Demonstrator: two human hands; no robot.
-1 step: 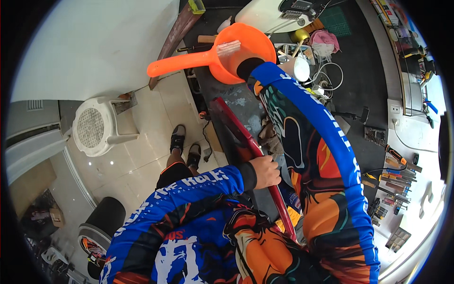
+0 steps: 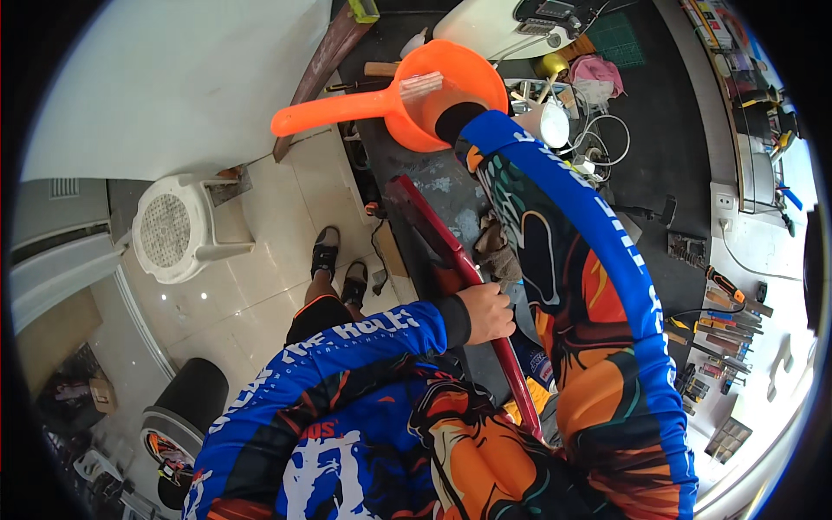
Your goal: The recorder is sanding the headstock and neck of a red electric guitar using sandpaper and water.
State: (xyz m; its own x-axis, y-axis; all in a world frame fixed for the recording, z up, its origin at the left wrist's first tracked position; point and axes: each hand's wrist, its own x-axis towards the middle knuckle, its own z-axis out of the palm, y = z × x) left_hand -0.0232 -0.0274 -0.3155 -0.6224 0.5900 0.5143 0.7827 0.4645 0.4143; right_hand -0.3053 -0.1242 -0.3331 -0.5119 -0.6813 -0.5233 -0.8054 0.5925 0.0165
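Note:
My left hand [image 2: 487,313] is closed around a long, glossy dark-red guitar neck [image 2: 521,381]. This neck slants from the bench down toward my body, its wider end [image 2: 422,217] pointing away to the left. My right hand [image 2: 436,104] reaches into an orange plastic dipper [image 2: 476,68] at the far side of the bench. Its fingers seem closed on a pale, flat block [image 2: 421,83], though the dipper's glare blurs them. The dipper's handle [image 2: 329,114] sticks out to the left, past the bench edge. A brown rag [image 2: 496,251] lies beside the neck.
A white guitar body [image 2: 485,26] lies at the back. Right of the dipper are a white cup [image 2: 551,126], a coiled cable [image 2: 626,139] and a pink cloth [image 2: 596,73]. Several hand tools [image 2: 728,338] line the right side. A white stool [image 2: 166,227] and black bin [image 2: 192,390] stand left.

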